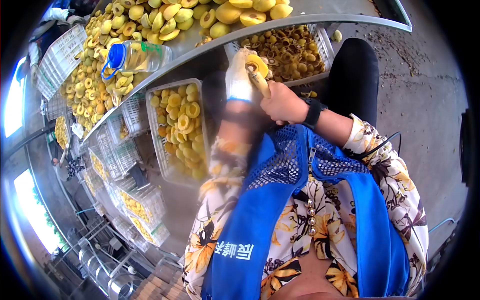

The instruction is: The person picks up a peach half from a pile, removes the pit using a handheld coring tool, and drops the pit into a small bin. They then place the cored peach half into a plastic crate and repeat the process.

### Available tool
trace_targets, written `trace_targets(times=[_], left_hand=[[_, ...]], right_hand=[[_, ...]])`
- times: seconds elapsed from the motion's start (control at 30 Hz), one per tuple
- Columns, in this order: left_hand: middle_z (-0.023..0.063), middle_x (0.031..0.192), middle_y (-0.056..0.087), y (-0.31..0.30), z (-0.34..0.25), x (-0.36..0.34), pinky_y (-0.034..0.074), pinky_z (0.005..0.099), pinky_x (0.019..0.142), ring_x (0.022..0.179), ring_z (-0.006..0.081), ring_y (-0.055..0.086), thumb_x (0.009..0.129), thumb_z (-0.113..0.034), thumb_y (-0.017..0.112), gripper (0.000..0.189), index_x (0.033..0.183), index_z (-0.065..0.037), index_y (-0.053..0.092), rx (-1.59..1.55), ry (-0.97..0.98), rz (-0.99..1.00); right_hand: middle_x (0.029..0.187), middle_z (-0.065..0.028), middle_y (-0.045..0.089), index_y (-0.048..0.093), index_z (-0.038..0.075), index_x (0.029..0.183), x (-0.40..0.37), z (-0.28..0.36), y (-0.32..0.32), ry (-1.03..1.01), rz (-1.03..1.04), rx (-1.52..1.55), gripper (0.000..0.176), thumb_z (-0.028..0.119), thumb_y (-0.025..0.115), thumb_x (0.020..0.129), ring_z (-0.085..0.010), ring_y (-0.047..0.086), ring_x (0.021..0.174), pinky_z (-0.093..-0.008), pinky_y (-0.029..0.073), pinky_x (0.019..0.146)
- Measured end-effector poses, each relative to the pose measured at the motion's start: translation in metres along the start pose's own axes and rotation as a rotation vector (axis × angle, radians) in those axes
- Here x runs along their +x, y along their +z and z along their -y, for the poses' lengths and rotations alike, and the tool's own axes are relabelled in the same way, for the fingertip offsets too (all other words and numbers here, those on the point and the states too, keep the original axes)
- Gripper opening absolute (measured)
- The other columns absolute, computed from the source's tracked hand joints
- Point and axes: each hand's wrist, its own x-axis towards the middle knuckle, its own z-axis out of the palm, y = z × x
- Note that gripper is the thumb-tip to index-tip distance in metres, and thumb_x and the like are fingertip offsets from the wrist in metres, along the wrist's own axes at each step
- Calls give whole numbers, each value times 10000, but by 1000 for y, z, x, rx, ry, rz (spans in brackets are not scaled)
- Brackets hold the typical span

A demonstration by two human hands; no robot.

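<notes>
My left hand (240, 80), in a white glove, holds a halved yellow fruit (257, 65) with its cut face showing. Bare and closed, my right hand (284, 104) grips a tool with a light wooden handle (261, 85), its far end against the fruit. Both hands are above the near edge of the metal table. Just beyond them sits a white crate (326, 47) full of brownish-yellow fruit pieces (295, 52). Left of my gloved hand, a white crate (152, 115) holds hollowed yellow halves (185, 120).
Piled fruit (130, 20) covers much of the metal table (300, 9), whose raised rim (200, 50) curves past my hands. A blue-capped bottle (140, 56) lies on the fruit. More crates (145, 200) stand at left. A person's sleeve (35, 55) shows at upper left.
</notes>
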Motion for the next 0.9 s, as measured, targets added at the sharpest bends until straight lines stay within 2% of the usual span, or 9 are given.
trace_targets(times=[0.07,0.3,0.4,0.5,0.57,0.63,0.73,0.83,0.9], left_hand=[[191,770,609,-3,5,8,499,344,514,572,284,577,873,-284,553,246,942,-48,545,148,218,-3],[217,827,609,-5,3,3,524,368,525,620,302,594,880,-349,535,339,984,-26,532,-73,-119,128],[197,801,597,-2,7,3,503,356,505,620,293,579,869,-421,530,406,1003,-37,527,68,129,128],[131,836,614,1,-14,7,477,281,495,642,224,588,879,-490,470,471,1026,-48,541,-101,-160,37],[94,846,602,-16,0,29,426,260,437,625,231,577,880,-565,392,516,989,-89,557,-253,-35,-235],[87,859,599,-33,-9,21,393,256,399,622,222,579,868,-571,411,472,937,-131,567,-317,-101,39],[67,831,604,-17,-20,4,378,247,367,608,194,581,856,-556,442,405,882,-170,565,-224,-90,226],[123,766,618,-14,-17,1,434,289,389,597,267,604,878,-558,389,509,858,-85,576,-379,-124,378],[119,747,616,-7,-15,-5,455,295,411,621,256,615,878,-561,387,513,857,-83,574,-369,-121,336]], right_hand=[[574,-34,499,445,28,906,-4,4,-3,23,44,38,136,110,461,800,-106,472,370,-234,349,303],[588,30,408,455,78,911,8,-19,-2,12,274,485,96,67,472,816,-37,328,388,-205,286,323],[584,38,374,466,83,932,7,-16,-6,56,397,734,116,29,479,830,-34,293,390,-202,244,338],[587,32,425,497,80,960,5,-21,-8,-157,561,894,96,79,513,865,-72,350,385,-222,293,335],[595,37,446,506,94,945,4,-12,-13,-325,533,985,70,83,512,876,-57,384,398,-211,294,334],[579,50,469,538,91,967,8,-5,-20,-408,135,987,128,125,585,854,-46,408,385,-188,294,334],[590,23,527,572,59,962,25,-15,-30,-321,-316,509,191,192,622,835,-68,470,436,-230,370,376],[820,-32,644,595,18,1044,22,-12,-20,-613,-564,127,261,115,648,807,-111,609,724,-238,486,678],[771,-63,651,607,17,1025,14,-5,-16,-726,-656,15,260,124,665,795,-117,613,667,-251,487,629]])
